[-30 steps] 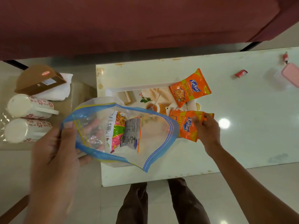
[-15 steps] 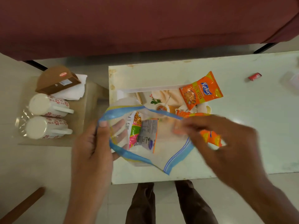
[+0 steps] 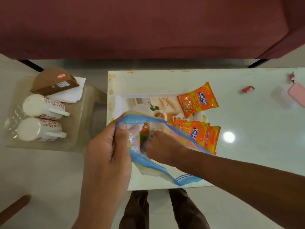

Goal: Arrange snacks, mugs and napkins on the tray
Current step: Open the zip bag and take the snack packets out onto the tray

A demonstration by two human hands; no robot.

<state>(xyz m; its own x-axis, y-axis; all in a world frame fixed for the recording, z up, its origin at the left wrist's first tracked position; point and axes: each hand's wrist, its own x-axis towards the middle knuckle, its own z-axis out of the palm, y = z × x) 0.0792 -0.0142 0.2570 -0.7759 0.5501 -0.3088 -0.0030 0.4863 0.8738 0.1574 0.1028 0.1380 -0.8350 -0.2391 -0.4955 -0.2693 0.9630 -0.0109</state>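
Observation:
My left hand (image 3: 105, 151) pinches the blue rim of a clear zip bag (image 3: 153, 166) and holds its mouth apart above the tray (image 3: 148, 95). My right hand (image 3: 161, 146) is inside the bag, fingers curled round a snack packet (image 3: 146, 131) there. One orange snack packet (image 3: 198, 100) lies at the tray's far right. Two more orange snack packets (image 3: 200, 134) lie overlapped at the tray's right side. Two white mugs, one nearer the sofa (image 3: 42, 106) and one nearer me (image 3: 38, 129), lie on their sides on a stool to the left. White napkins (image 3: 69, 95) sit under a brown box (image 3: 54, 81).
The tray rests on a pale glass table (image 3: 247, 129). A small red wrapper (image 3: 248, 89) and a pink-lidded container (image 3: 295, 95) lie at the table's far right. A maroon sofa (image 3: 148, 27) runs along the back. My legs stand at the table's near edge.
My right hand left the orange packets on the tray, swung left and went into the bag. My left hand kept its grip on the bag's rim.

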